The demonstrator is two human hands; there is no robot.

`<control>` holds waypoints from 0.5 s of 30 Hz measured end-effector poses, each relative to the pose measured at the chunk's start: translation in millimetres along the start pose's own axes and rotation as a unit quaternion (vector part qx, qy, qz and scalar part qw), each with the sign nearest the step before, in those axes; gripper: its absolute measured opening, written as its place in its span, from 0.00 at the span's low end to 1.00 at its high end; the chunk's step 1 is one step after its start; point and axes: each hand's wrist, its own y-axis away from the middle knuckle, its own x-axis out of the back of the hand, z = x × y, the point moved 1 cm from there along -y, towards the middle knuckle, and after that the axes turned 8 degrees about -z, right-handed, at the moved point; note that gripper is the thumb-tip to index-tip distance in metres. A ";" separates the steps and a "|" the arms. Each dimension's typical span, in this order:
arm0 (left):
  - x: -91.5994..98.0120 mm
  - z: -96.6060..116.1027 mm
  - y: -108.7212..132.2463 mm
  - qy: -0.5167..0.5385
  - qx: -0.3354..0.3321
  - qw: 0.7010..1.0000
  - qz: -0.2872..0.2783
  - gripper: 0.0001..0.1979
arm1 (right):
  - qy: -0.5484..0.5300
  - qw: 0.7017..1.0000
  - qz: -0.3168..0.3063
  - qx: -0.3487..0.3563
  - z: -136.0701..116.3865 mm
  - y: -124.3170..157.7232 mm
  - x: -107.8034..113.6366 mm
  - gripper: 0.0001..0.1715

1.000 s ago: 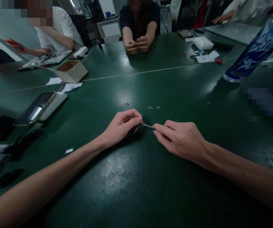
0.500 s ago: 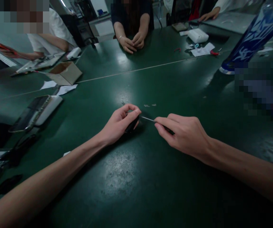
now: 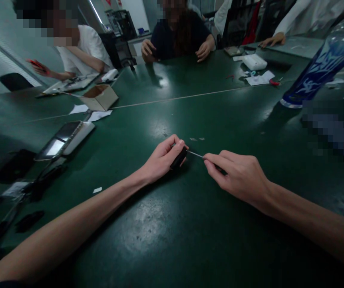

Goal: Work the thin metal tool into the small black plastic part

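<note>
The left hand (image 3: 162, 160) and right hand (image 3: 237, 178) were positioned on the dark green work desk (image 3: 148, 244), toward the wearer's side and near the centre, with the fingertips of each hand just apart from those of the other.

The left hand's fingers were curled and held close together, pinching a small black object (image 3: 178, 158) against the thumb. The right hand's thumb and fingers pinched a black-handled tool (image 3: 219, 169), with the fingers lying close together along it. The tool's thin metal shaft (image 3: 195, 154) extended leftward across the gap between the hands. Its tip reached the upper end of the small black object; whether the two were in contact could not be determined.

Two small pale fragments (image 3: 197, 139) lay on the desk just beyond the hands. A white paper scrap (image 3: 97, 190) lay to the left of the left forearm. Toward the left edge of the desk lay a flat device with a white casing (image 3: 66, 140); farther along were a cardboard box (image 3: 100, 97) and white paper sheets (image 3: 99, 115). Near the far right corner stood a blue-patterned translucent cylinder (image 3: 324, 68).

A co-worker in a white T-shirt (image 3: 84, 50) held a red-handled tool (image 3: 36, 66) at the far left. A co-worker in a dark top (image 3: 172, 40) sat opposite, hands apart.
</note>
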 end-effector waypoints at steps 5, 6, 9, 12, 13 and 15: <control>-1.2 -1.3 0.6 -0.002 -0.001 1.000 0.022 0.16 | 0.000 1.000 0.006 0.007 -1.8 0.8 -0.3 0.17; -1.5 -1.5 0.8 -0.004 -0.003 1.000 0.023 0.16 | 0.002 1.000 0.006 0.007 -2.3 0.8 -0.1 0.17; -2.2 -2.4 2.0 -0.009 -0.013 0.999 0.028 0.17 | 0.013 1.000 0.006 0.007 -4.3 0.9 1.0 0.18; -3.8 -3.5 3.4 -0.017 -0.029 0.999 0.035 0.16 | 0.024 1.000 -0.001 0.003 -7.2 1.5 2.1 0.19; -4.7 -3.6 3.7 -0.023 -0.035 0.998 0.035 0.16 | 0.027 1.000 -0.002 0.001 -8.2 1.9 2.4 0.19; -6.4 -3.4 4.3 -0.039 -0.049 0.997 0.039 0.16 | 0.032 0.999 -0.004 -0.002 -9.7 2.6 2.9 0.19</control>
